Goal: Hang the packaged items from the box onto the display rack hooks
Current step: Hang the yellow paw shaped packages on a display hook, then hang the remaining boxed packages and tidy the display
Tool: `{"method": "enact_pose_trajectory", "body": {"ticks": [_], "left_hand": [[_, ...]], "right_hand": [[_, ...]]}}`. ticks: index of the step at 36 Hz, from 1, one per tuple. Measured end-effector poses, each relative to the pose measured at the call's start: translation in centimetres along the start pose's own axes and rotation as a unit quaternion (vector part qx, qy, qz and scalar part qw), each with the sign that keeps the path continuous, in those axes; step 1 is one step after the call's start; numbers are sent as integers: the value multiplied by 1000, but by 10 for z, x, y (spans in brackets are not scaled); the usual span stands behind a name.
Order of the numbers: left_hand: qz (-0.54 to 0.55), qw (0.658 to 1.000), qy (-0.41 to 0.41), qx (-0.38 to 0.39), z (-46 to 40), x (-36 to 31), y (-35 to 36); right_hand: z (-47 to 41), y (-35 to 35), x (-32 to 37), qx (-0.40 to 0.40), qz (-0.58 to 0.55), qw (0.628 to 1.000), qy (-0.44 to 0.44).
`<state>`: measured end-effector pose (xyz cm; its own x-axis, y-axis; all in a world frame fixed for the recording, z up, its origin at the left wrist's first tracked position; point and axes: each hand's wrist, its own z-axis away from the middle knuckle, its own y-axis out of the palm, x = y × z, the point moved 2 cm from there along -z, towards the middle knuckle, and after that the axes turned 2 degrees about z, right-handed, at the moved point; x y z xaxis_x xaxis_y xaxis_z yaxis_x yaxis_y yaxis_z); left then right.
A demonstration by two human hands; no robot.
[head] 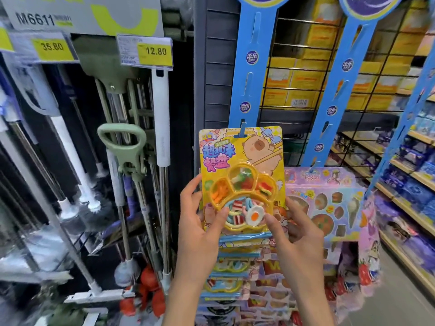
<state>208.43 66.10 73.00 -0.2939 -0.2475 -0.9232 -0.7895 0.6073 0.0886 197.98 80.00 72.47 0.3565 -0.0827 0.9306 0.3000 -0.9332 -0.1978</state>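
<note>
Shop aisle: mops and squeegees [131, 161] are hanging at the left of the frame under yellow price tags [155, 51], stocked shelves are running off at the right. At centre, a blue hanging strip [247, 74] is dropping from the top of the frame, with a second blue strip [346, 90] just to its right carrying a pink toy-food card [329, 208].

I am holding the yellow blister pack [240, 175] upright in mid-frame, long axis vertical, directly above and ahead of both hands. Its top slot appears to be sitting on the strip's hook [242, 130], which is poking through at the card's upper edge; whether it is fully seated I cannot tell. More yellow packs [230, 262] are hanging below, overlapped by this one.

My left hand [200, 227] is gripping the pack's lower left edge, thumb lying on the front of the blister and fingers curled behind the card. My right hand [299, 234] is pinching the lower right corner, thumb in front, fingers behind. Both are about equally near. The box is not in view.

Judging the next move: easing the card down so the slot settles.
</note>
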Motion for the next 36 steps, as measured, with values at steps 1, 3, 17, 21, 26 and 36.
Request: {"method": "enact_pose_trajectory", "body": {"ticks": [1, 3, 17, 21, 26, 36], "left_hand": [[-5, 1000, 0, -2, 2, 0, 1], [-18, 1000, 0, -6, 6, 2, 1], [-104, 990, -28, -89, 22, 32, -26], [-94, 991, -48, -85, 26, 38, -34], [-82, 988, -100, -88, 39, 60, -43], [-56, 974, -201, -88, 74, 95, -57]], "right_hand": [[1, 1, -3, 0, 8, 1000, 5], [3, 4, -6, -2, 27, 1000, 3], [15, 2, -36, -10, 137, 990, 2], [16, -5, -49, 6, 159, 987, 9], [25, -4, -72, 62, 198, 978, 39], [54, 1, -130, 121, 186, 970, 101]]}}
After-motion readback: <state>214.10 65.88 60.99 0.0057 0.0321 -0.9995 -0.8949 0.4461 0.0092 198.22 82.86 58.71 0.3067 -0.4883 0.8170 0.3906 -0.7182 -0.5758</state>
